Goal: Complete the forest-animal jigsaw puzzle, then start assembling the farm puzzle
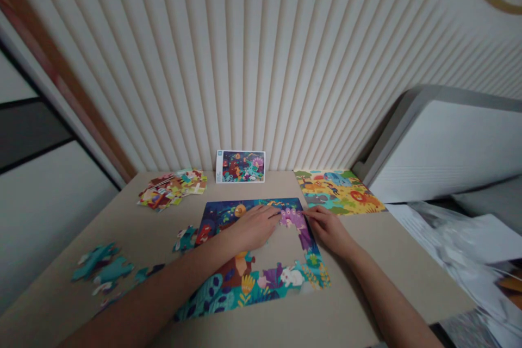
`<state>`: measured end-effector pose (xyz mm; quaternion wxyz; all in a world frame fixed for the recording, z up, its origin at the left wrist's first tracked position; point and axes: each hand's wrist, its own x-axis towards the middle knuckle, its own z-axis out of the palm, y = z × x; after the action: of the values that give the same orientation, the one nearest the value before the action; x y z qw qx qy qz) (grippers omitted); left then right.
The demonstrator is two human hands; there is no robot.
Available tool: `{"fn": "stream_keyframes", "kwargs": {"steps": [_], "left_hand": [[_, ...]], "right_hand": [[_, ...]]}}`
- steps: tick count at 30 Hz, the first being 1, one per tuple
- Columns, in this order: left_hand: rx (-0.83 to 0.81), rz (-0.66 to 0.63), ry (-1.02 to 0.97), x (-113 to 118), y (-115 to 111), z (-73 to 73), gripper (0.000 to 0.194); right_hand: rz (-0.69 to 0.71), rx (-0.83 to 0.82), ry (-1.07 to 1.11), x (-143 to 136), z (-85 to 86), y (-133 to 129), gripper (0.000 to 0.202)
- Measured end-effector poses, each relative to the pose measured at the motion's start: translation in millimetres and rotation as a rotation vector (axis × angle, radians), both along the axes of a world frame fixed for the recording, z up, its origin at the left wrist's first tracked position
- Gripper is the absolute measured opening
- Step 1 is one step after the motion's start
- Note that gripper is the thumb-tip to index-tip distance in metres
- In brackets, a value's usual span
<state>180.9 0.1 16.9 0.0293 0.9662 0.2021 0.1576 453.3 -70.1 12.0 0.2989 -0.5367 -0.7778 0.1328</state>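
A part-assembled jigsaw puzzle lies on the table, showing dark blue, purple and teal creatures and plants, with a gap in its middle. Across its upper part rests my left hand, its fingers stretched toward the purple section; the hand covers some pieces. My right hand is at the puzzle's upper right edge, index finger extended onto the border. No piece shows in either hand. Loose teal puzzle pieces lie to the left, partly behind my left forearm.
A small picture card of the same scene stands against the ribbed wall panel. Back left is a pile of mixed pieces. A finished yellow animal puzzle lies back right. Papers and plastic wrap are beside the table's right edge.
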Motion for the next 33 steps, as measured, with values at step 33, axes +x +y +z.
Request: {"fn": "stream_keyframes", "kwargs": {"steps": [33], "left_hand": [[0.177,0.301,-0.091,-138.7,-163.8,-2.3,0.036]], "right_hand": [[0.001,-0.076,-0.019,11.6,-11.8,10.6,0.036]]}}
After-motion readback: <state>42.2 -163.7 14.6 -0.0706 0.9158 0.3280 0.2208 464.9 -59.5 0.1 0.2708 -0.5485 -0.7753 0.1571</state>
